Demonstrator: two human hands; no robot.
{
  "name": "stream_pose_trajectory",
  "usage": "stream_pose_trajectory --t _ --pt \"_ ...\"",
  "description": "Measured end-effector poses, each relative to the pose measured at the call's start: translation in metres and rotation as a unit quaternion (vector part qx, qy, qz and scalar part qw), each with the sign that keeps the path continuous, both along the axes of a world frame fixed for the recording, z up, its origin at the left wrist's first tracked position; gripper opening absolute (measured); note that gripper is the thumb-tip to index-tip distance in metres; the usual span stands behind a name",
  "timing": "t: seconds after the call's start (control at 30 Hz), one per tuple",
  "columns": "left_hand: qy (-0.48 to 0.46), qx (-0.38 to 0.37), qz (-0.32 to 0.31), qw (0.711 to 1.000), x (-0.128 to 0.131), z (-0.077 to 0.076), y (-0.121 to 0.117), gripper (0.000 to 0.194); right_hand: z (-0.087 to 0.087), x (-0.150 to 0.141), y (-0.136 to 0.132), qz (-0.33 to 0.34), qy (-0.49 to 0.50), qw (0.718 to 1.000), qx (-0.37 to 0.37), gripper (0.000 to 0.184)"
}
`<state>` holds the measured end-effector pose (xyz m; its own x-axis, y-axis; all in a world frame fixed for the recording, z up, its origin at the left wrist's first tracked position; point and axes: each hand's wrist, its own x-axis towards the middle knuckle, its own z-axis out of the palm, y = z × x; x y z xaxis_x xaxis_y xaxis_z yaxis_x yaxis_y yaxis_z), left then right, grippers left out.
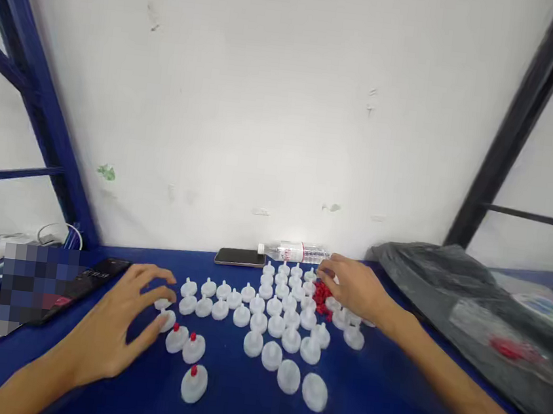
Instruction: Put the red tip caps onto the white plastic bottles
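Note:
My left hand (pixel 119 319) is at the left of the blue table, its fingers apart and slightly curled. Its fingertips are beside a white round cap with a nozzle (pixel 166 320), partly behind the thumb; whether they touch cannot be told. Near it are three white caps with red tips, one of them a red-tipped cap (pixel 194 348). My right hand (pixel 354 286) reaches over a pile of small red caps (pixel 322 301), fingers bent down and parted, with nothing visible between them. Several rows of white nozzle caps (pixel 276 325) stand between my hands.
A clear plastic bottle (pixel 296 252) lies by the white wall, with a phone (pixel 240 257) beside it. A dark device with a screen (pixel 80 285) is at the left. Grey plastic sheeting (pixel 425 295) and a clear bag with red pieces (pixel 509 347) cover the right side.

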<state>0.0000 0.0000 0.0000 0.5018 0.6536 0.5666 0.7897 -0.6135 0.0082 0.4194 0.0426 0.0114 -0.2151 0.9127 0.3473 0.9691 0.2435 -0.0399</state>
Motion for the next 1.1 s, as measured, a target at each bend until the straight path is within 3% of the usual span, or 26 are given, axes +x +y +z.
stream_pose_trajectory --t 0.17,0.37,0.53,0.67,0.87,1.1 --pt "0.063 -0.018 -0.025 0.998 0.017 -0.011 -0.007 0.012 0.003 -0.006 -0.007 0.011 0.002 1.000 0.005 0.027" --pt "0.040 0.004 -0.035 0.999 0.017 -0.013 -0.006 0.010 0.004 -0.009 -0.011 0.026 0.019 0.999 0.012 0.027" --pt "-0.011 0.078 -0.040 0.996 0.012 -0.007 0.008 0.031 0.010 -0.023 -0.020 0.050 0.049 0.996 0.057 0.039" --pt "0.018 0.106 -0.067 0.992 0.039 0.006 0.019 0.035 0.014 -0.056 -0.042 0.113 0.065 0.990 0.051 0.047" --pt "0.092 0.197 -0.143 0.966 0.100 0.013 0.017 0.023 0.001 -0.095 -0.065 0.177 0.006 0.984 0.033 0.036" --pt "0.083 0.215 -0.157 0.960 0.107 0.001 0.014 0.018 -0.012 -0.096 -0.060 0.204 -0.032 0.978 0.027 0.027"
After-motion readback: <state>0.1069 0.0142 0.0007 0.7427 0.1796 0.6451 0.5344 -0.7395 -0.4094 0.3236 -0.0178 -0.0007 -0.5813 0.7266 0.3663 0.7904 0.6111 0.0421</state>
